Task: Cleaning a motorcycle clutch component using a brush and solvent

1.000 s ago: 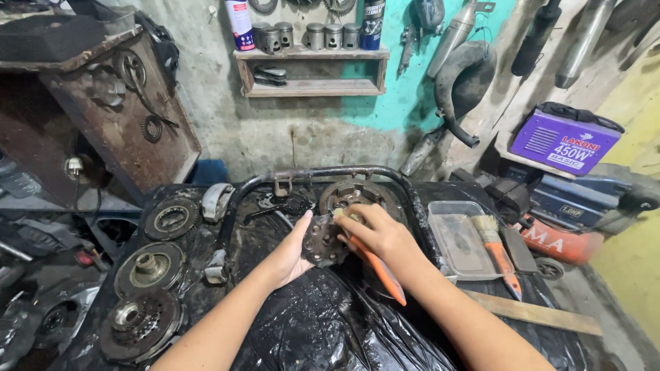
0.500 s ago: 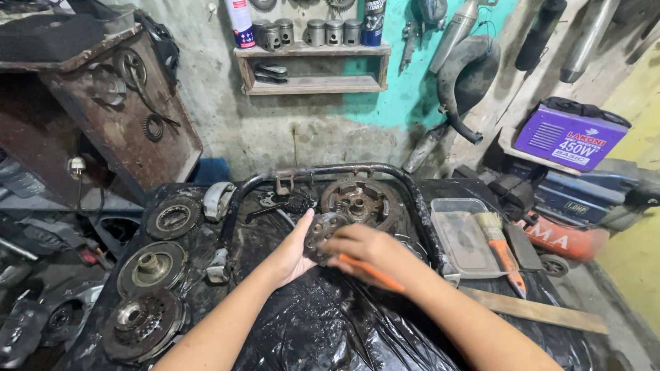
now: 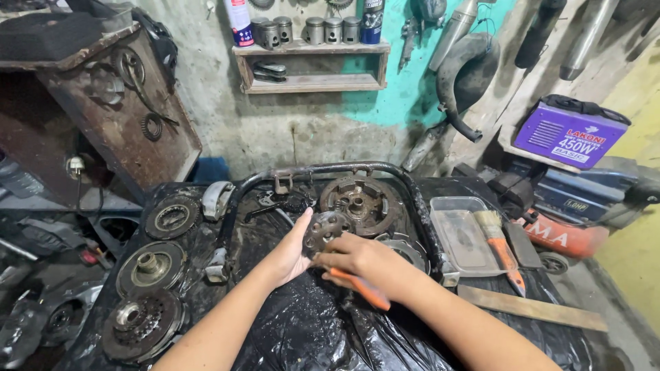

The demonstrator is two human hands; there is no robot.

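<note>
Left hand [image 3: 292, 253] is cupped open against the side of a small round clutch plate [image 3: 324, 228], propping it on edge over the black plastic sheet [image 3: 309, 330] on the worktop. Right hand [image 3: 364, 261] has its grip closed around an orange-handled tool [image 3: 361, 288], fingers touching the plate too. A bigger clutch hub [image 3: 361, 203] sits just behind, paintbrush [image 3: 498, 247] off right beside a clear plastic tray [image 3: 464, 237].

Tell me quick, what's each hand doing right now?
Left hand: open, palm against the round metal part.
Right hand: closed on the orange-handled tool.
</note>
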